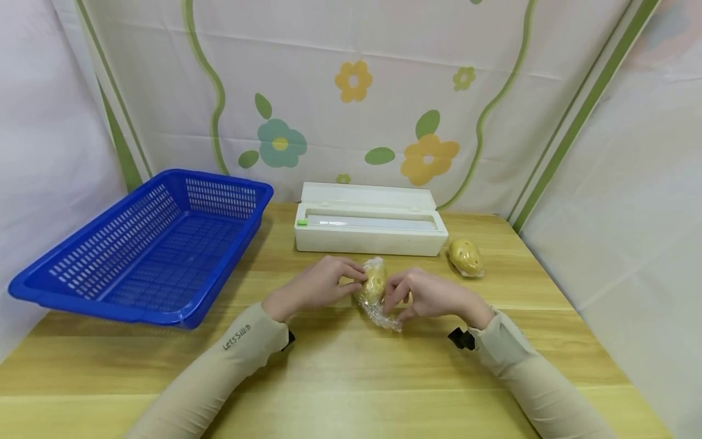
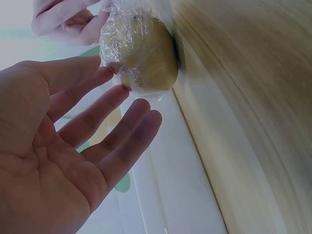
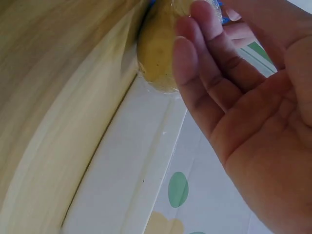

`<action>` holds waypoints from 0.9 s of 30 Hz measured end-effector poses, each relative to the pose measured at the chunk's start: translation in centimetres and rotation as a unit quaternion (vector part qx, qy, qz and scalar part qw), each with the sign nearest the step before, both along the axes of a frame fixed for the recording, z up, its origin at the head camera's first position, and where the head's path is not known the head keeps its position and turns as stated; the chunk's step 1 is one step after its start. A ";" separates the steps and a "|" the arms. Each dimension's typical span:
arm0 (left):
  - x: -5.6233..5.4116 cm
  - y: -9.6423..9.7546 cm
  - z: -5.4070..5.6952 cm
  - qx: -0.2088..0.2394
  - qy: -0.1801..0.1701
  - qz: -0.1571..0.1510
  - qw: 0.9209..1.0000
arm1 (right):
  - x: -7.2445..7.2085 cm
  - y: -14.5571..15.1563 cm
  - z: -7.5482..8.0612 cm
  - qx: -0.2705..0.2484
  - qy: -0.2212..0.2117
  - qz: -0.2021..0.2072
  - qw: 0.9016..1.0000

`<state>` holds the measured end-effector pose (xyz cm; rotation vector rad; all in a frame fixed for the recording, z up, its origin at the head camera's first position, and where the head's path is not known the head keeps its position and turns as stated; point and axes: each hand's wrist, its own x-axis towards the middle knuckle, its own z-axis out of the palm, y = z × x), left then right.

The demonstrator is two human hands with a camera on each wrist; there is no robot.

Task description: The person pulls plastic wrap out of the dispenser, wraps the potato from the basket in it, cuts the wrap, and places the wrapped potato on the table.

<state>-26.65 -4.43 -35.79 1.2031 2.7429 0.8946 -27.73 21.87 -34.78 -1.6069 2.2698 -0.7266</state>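
A potato in clear plastic wrap lies on the wooden table between both hands. My left hand is at its left side; the thumb, index and middle fingertips touch the wrapped surface. In the left wrist view, the other fingers of that left hand extend loosely, apart from the potato. On the near right side, my right hand pinches the loose end of the plastic wrap. The right wrist view shows this right hand with bent fingers partly covering the potato; its thumb tip is hidden.
A white cling-film box with its lid raised stands just behind the potato. Another wrapped potato lies right of the box. A blue plastic basket stands at the left. A flowered cloth hangs behind the table.
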 end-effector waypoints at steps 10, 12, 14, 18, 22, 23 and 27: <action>-0.1 -0.1 0.0 -0.001 -0.002 0.002 1.000 | 0.2 0.2 0.0 0.001 -0.053 -0.016 0.998; -0.1 -0.1 0.1 -0.002 -0.003 0.004 1.000 | 0.1 0.1 -0.2 -0.015 -0.048 -0.019 0.999; -0.1 0.0 0.1 -0.005 -0.003 0.003 1.000 | 0.0 0.1 -0.3 -0.039 -0.033 -0.023 0.998; 0.0 0.2 0.1 0.000 -0.010 -0.006 1.000 | 0.2 -0.1 0.1 -0.096 0.006 -0.025 0.995; 0.3 0.7 0.2 0.009 -0.031 -0.016 0.999 | 0.2 -0.5 0.2 -0.165 0.057 -0.030 0.984; 0.4 0.9 0.2 0.008 -0.038 -0.015 0.999 | 0.2 -0.6 0.1 -0.181 0.069 -0.035 0.980; 0.4 2.1 0.3 0.008 -0.038 0.008 0.999 | 0.1 -1.1 0.0 -0.219 0.091 -0.063 0.969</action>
